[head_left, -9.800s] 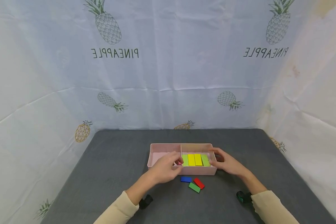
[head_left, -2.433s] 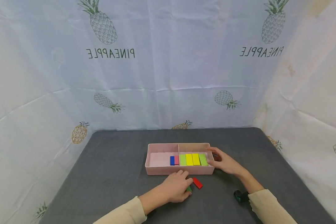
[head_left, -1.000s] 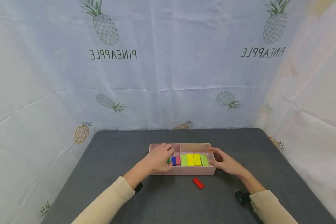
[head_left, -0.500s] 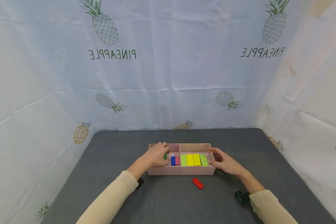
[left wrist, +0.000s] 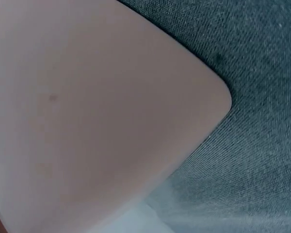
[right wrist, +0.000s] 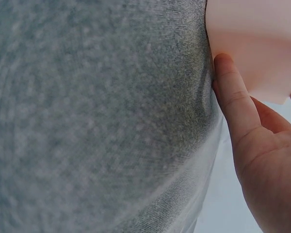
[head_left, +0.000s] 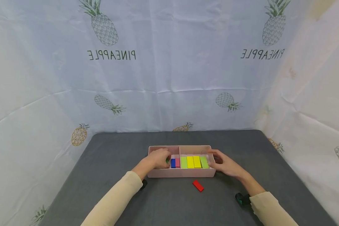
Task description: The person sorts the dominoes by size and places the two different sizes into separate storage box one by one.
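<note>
In the head view, my left hand (head_left: 157,158) reaches into the left compartment of a pink two-compartment box (head_left: 180,173). It pinches a small green block (head_left: 167,160), mostly covered by the fingers. Just right of it lie a blue block (head_left: 173,163) and a pink block (head_left: 177,162), side by side against the divider. My right hand (head_left: 227,164) holds the box's right end, fingers at the back and thumb near the front corner. The right wrist view shows its fingers against the box wall (right wrist: 257,58). Mostly box wall (left wrist: 111,111) fills the left wrist view.
The right compartment holds two yellow blocks (head_left: 196,162) between two light green ones (head_left: 204,162). A red block (head_left: 198,185) lies on the dark grey tabletop (head_left: 169,204) in front of the box. A pineapple-print curtain (head_left: 169,69) hangs behind.
The left hand took the green block from the table and carried it into the left compartment, now lower there. Earlier, the blue block went from the table into the box. The right hand stays put.
</note>
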`<state>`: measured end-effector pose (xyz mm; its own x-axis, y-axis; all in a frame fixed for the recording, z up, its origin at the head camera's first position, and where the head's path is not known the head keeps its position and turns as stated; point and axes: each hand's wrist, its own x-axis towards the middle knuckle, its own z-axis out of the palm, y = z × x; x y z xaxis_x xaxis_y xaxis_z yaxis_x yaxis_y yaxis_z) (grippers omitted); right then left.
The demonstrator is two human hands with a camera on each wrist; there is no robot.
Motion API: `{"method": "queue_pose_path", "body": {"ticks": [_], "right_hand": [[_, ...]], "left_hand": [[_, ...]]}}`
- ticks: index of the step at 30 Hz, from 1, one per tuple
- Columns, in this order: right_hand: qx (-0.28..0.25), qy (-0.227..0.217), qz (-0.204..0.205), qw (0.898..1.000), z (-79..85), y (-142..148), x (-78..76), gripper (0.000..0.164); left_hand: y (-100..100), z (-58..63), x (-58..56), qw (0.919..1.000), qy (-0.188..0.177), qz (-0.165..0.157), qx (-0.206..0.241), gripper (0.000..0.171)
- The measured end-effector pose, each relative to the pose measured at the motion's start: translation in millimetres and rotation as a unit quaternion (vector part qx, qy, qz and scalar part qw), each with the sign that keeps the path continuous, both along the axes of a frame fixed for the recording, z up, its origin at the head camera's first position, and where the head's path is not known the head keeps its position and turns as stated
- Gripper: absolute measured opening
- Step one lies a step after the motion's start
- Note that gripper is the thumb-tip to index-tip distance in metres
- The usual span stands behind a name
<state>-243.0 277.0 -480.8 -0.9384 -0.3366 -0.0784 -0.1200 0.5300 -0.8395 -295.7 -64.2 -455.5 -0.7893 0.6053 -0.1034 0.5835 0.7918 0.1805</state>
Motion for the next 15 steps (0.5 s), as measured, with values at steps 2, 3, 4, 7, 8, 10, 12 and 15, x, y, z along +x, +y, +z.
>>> {"method": "queue_pose_path", "body": {"ticks": [2,3,4,7,8,10,12,15], "right_hand": [[-0.003,-0.002,0.001,1.0,-0.3,-0.3,0.3,0.068],[-0.002,-0.003,0.0,1.0,-0.4,-0.3,0.3,0.067],[-0.002,-0.002,-0.001,1.0,-0.4,-0.7,0.4,0.067],[0.0,-0.003,-0.002,1.0,-0.2,-1.3,0.1,0.068],[0.0,-0.004,-0.003,1.0,0.0,-1.3,0.0,0.068],[-0.001,-0.005,-0.004,1.0,0.7,-1.3,0.1,0.069],[-0.004,-0.008,-0.003,1.0,1.4,-0.6,0.2,0.07],[-0.01,-0.011,-0.001,1.0,2.5,0.0,0.7,0.07]], "left_hand": [[0.7,-1.5,0.2,0.9999,-0.008,0.006,0.002,0.021],[0.8,-2.1,0.1,0.9999,-0.013,0.009,0.005,0.023],[0.7,-2.5,-0.1,0.9998,-0.016,0.011,0.01,0.025],[0.0,-3.6,-0.9,0.9995,-0.019,0.016,0.019,0.027],[-0.4,-3.4,-1.0,0.9994,-0.019,0.017,0.023,0.026],[-1.0,-2.0,-0.6,0.9992,-0.018,0.017,0.03,0.024],[-1.5,0.7,0.6,0.9991,-0.015,0.015,0.038,0.022],[-1.3,7.2,4.0,0.9989,-0.009,0.007,0.046,0.024]]}}
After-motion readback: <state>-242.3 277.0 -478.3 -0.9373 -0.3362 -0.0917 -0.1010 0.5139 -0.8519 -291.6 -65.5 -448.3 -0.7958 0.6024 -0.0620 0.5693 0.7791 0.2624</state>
